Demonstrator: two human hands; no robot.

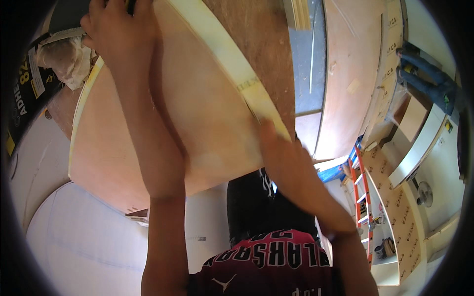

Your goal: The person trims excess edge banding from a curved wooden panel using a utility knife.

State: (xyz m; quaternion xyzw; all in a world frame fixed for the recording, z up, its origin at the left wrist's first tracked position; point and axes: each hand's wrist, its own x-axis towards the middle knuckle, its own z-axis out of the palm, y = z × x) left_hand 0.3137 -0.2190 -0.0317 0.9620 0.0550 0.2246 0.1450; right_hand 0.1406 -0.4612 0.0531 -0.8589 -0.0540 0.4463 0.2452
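A pale curved wooden panel [212, 98] lies beneath my arms, with a cream edge strip [227, 69] along its right side. My left hand [117, 27] is at the top of the frame, fingers curled over a dark object that is mostly hidden and cut off. My right hand [284, 153] is on the strip's lower part, slightly blurred, its fingers bent at a narrow dark slit; whether it holds anything is unclear. A crumpled beige cloth [64, 59] sits left of my left hand, beside a black container [29, 89] with yellow markings.
A brown board [261, 34] lies under the panel. A round white surface [84, 232] is at lower left. At right are long boards [345, 74], an orange ladder [363, 197], a curved white piece [410, 153] and a person in blue jeans [424, 79].
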